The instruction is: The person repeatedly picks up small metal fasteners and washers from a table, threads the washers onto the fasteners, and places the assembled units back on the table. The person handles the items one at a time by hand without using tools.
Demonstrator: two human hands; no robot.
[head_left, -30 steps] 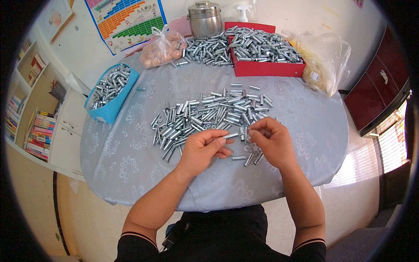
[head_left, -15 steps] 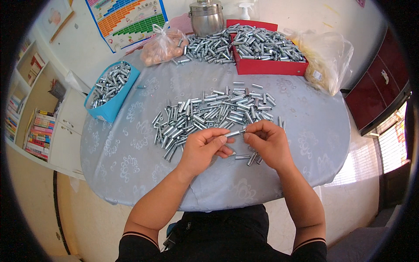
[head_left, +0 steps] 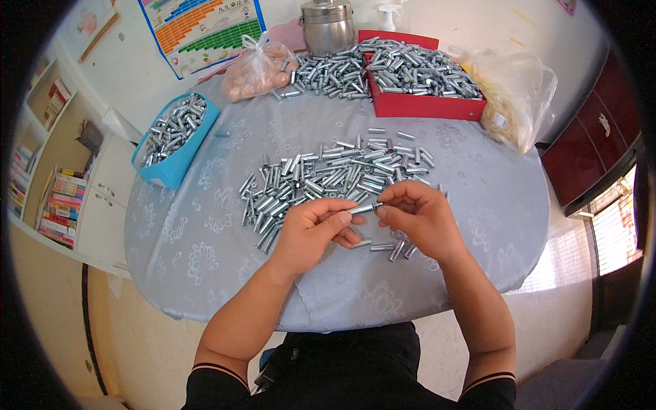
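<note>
My left hand (head_left: 316, 231) and my right hand (head_left: 417, 217) meet above the near part of a round table (head_left: 205, 246) with a pale blue patterned cloth. Between their fingertips they hold one small silver metal cylinder (head_left: 364, 208), lying level. Just beyond the hands spreads a loose heap of several like metal cylinders (head_left: 328, 174). A few more cylinders (head_left: 393, 247) lie on the cloth under and beside my right hand.
A blue tray (head_left: 171, 137) with cylinders sits at the left edge. A red tray (head_left: 417, 106) full of cylinders stands at the back, with a steel pot (head_left: 328, 26), a pink bag (head_left: 256, 68) and a clear bag (head_left: 516, 96). Shelves (head_left: 48, 184) stand left, a dark cabinet (head_left: 594, 150) right.
Both hands have shifted slightly and drawn together on the one cylinder held between them. The heap and trays are unmoved.
</note>
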